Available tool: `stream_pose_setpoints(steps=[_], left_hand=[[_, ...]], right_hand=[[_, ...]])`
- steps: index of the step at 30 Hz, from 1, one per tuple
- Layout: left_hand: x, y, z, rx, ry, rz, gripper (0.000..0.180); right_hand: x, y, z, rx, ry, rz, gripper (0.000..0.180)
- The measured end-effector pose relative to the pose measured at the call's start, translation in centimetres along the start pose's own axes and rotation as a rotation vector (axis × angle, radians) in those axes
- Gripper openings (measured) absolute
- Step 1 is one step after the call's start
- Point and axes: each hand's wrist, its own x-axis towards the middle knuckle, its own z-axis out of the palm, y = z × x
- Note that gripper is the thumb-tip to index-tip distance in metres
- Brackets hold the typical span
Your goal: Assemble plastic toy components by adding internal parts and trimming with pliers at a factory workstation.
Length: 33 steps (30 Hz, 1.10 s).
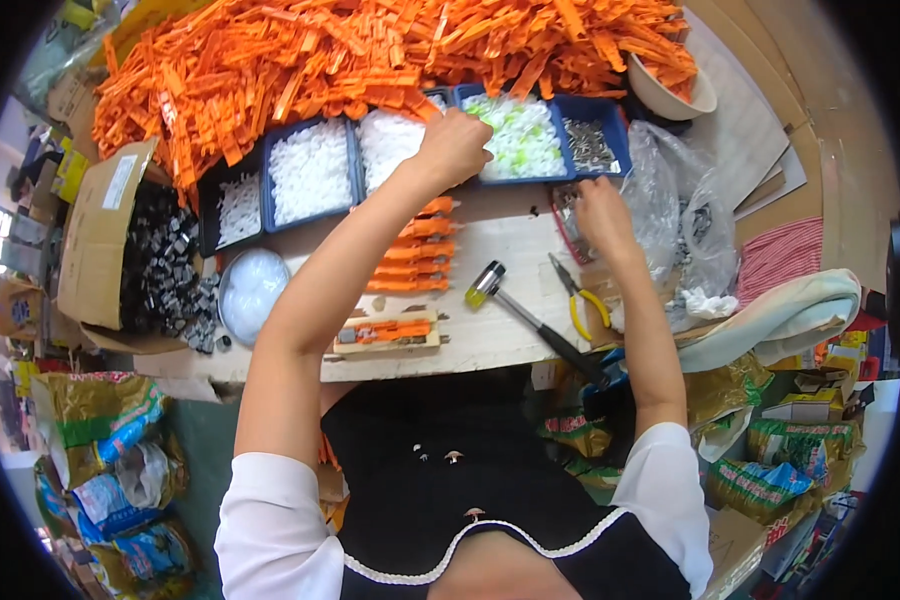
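Observation:
My left hand (pixel 455 148) is raised over the blue bins, its fingers curled closed beside the pile of orange plastic parts (pixel 300 70). What it grips, if anything, is hidden. Beneath it lie a bin of white small parts (pixel 385 145) and one of white and green parts (pixel 515 135). My right hand (pixel 602 215) is at a small red-edged tray (pixel 568 215), just below a bin of metal screws (pixel 588 145). Its fingertips are bunched together, and I cannot make out anything in them. A wooden fixture (pixel 432 337) near the table edge holds an orange part (pixel 385 331).
A row of orange assemblies (pixel 410 268) lies mid-table. Right of it are a hammer (pixel 535 320) and yellow-handled pliers (pixel 582 298). At left stand a round dish (pixel 253 290) and a cardboard box (pixel 105 240) of black parts. Plastic bags (pixel 660 200) lie at right.

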Motion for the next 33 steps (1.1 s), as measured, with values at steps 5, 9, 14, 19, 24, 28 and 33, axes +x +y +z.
stream_pose_setpoints(steps=[5,9,14,19,24,28,33], left_hand=[[4.6,0.9,2.7,0.097,0.019,-0.046,0.033],[7.1,0.4,4.2,0.063,0.016,-0.032,0.027],[7.6,-0.9,4.2,-0.056,-0.057,-0.090,0.019],[7.6,-2.0,4.4,-0.238,0.035,-0.041,0.016],[7.2,-1.9,4.5,-0.169,0.127,-0.053,0.014],[5.7,-2.5,5.0,-0.259,0.246,-0.042,0.016],[3.6,-1.3,3.9,-0.582,0.447,-0.164,0.017]], right_hand=[[-1.1,-1.4,-0.2,-0.077,-0.056,0.029,0.015],[-0.9,-1.2,0.8,-0.031,-0.106,0.029,0.014],[-0.6,-0.9,0.6,0.044,-0.122,0.066,0.013],[0.0,1.0,0.4,0.204,-0.151,0.100,0.013],[-0.6,2.2,1.5,0.276,-0.070,0.101,0.013],[-2.0,1.8,1.1,0.365,0.026,0.094,0.012],[-3.6,0.6,0.2,0.393,0.155,0.034,0.007]])
